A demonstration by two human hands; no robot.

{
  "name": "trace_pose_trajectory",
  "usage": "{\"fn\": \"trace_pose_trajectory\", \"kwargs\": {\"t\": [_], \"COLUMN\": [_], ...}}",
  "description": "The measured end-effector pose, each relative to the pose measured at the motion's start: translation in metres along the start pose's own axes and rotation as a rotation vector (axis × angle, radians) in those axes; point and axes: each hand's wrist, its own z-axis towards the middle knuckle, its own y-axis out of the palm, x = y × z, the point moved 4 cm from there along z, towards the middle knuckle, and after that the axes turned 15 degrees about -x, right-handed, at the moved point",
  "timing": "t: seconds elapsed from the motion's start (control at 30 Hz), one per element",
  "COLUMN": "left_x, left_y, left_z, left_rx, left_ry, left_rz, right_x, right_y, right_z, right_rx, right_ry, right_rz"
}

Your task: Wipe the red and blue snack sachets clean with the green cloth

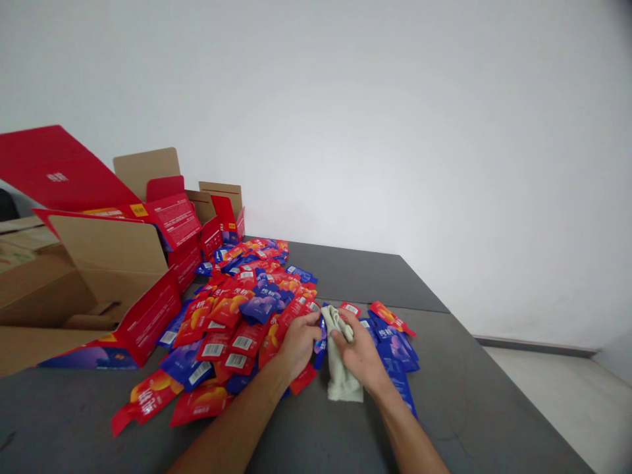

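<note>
My left hand (299, 341) pinches the edge of a blue packet (320, 347) between thumb and fingers. Close beside it, my right hand (361, 350) is closed on a pale, cream-green cloth (340, 373), bunched at the top. The cloth's lower end hangs toward the table and partly covers the packet. To the left of my hands spreads a large heap of red and blue printed packets (237, 309), several showing white barcodes. On the right, near my right hand, lies a smaller group of mostly blue packets (395, 349) with a red packet (392, 318) on top.
Open red cardboard boxes stand along the left side; the nearest box (148, 319) has its flaps raised, and a farther box (231, 214) stands behind. The dark table (474, 395) ends in a slanting edge at right. A white wall (395, 131) rises behind.
</note>
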Motion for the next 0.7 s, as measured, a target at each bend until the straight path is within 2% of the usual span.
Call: {"fn": "trace_pose_trajectory", "kwargs": {"t": [0.23,0.33,0.5,0.6,0.7], "left_x": [0.004,0.004,0.014,0.019,0.017], "left_y": [0.005,0.007,0.004,-0.002,0.003], "left_z": [0.000,-0.001,-0.001,-0.003,-0.008], "left_rx": [0.063,0.104,0.144,0.184,0.145], "left_ry": [0.066,0.071,0.097,0.030,-0.084], "left_rz": [0.001,-0.088,-0.250,-0.275,-0.269], "right_x": [-0.008,-0.013,-0.026,-0.025,-0.023], "right_y": [0.002,0.001,0.009,0.010,-0.002], "right_z": [-0.002,-0.003,-0.007,-0.010,-0.012], "right_rx": [0.025,0.040,-0.029,-0.023,0.124], "right_ry": [-0.040,-0.046,-0.222,-0.294,-0.274], "right_rz": [0.043,0.042,-0.178,-0.327,-0.440]}}
